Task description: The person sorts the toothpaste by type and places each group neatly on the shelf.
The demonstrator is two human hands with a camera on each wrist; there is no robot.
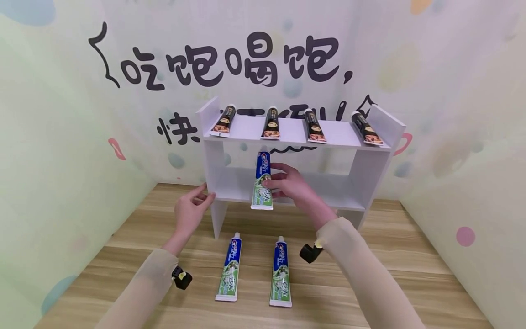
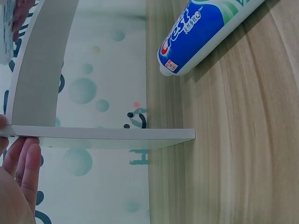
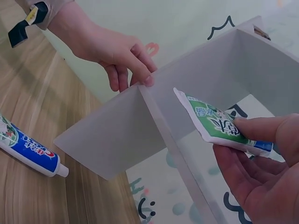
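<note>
In the head view my right hand (image 1: 289, 185) pinches a blue and green toothpaste tube (image 1: 261, 180), cap end up, in front of the white shelf's (image 1: 283, 142) middle level. The right wrist view shows my right thumb (image 3: 266, 130) on one face of that tube (image 3: 219, 122) and the fingers under it. My left hand (image 1: 192, 210) grips the front edge of the shelf's left side panel (image 2: 117, 132), thumb on one side, fingers on the other. Two more such tubes, a left one (image 1: 229, 269) and a right one (image 1: 281, 274), lie on the wooden table before the shelf.
Several black toothpaste tubes (image 1: 271, 123) lie along the shelf's top board, caps to the back. Behind stands a wall (image 1: 263, 27) with large black lettering, and side walls flank the table (image 1: 370, 274). Each wrist carries a small black camera (image 1: 310, 252).
</note>
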